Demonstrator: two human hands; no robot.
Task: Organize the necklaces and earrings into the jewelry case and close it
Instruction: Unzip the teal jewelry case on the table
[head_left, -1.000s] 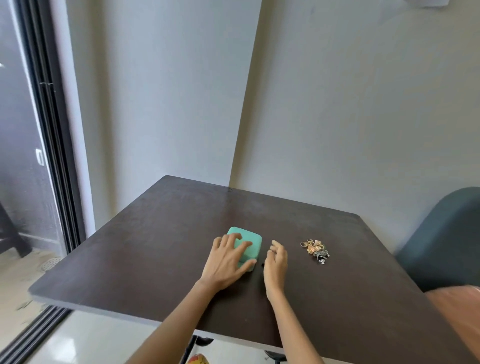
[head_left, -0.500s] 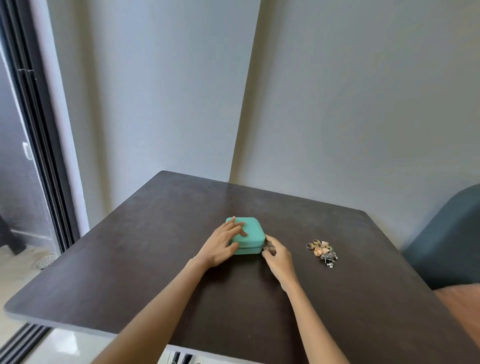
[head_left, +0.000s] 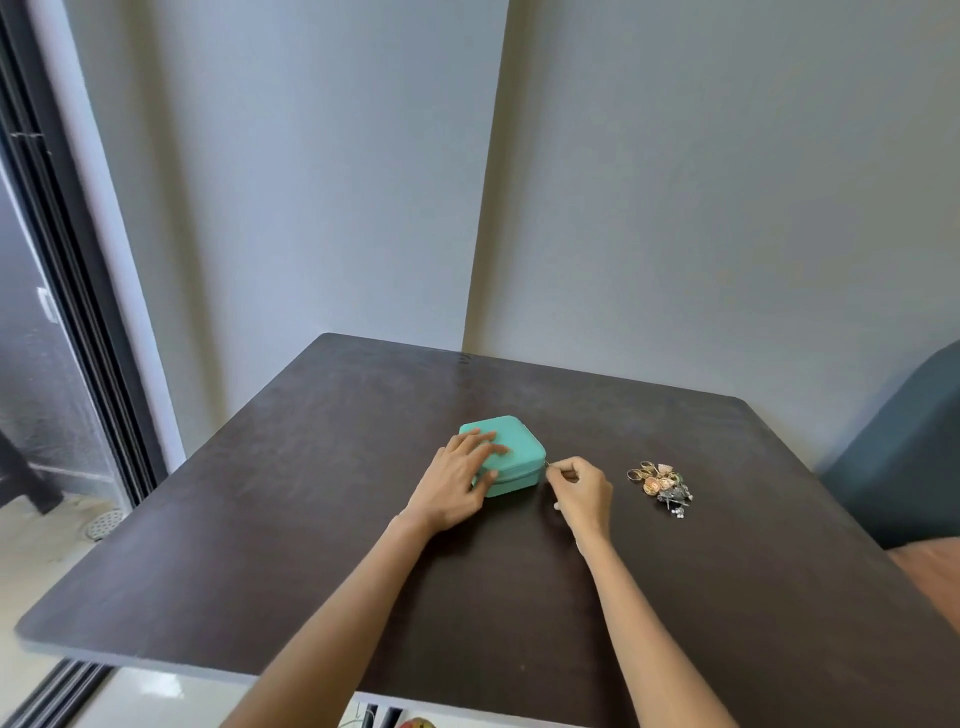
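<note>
A small turquoise jewelry case (head_left: 511, 451) with rounded corners and a soft, matte cover sits shut on the dark brown wooden table (head_left: 311, 545), a little beyond the table's middle. A zip seam runs round its side, between the lid and the base.

The left hand (head_left: 457, 486) lies flat on the near left part of the lid, its fingers straight and spread across the top, the thumb against the case's front side. It presses on the case rather than curling round it.

The right hand (head_left: 582, 491) is at the case's right front corner. Its thumb and forefinger are drawn together in a pinch on a small metal zip pull (head_left: 547, 466) that sticks out from that corner; the other fingers are curled into the palm. The pull itself is tiny, and little of it can be made out.

To the right of the right hand, apart from it and from the case, a small heap of tangled jewelry (head_left: 661, 487) lies on the table: gold rings or hoops, pinkish round pieces and some silver bits towards the near end. Which pieces are necklaces and which are earrings cannot be told.

Both forearms reach in from the near edge of the table. Behind the table stand pale grey walls (head_left: 701, 208) that meet in a corner. A dark-framed sliding door (head_left: 67, 291) stands on the left, and part of a dark teal upholstered chair (head_left: 904, 457) shows at the right edge.
</note>
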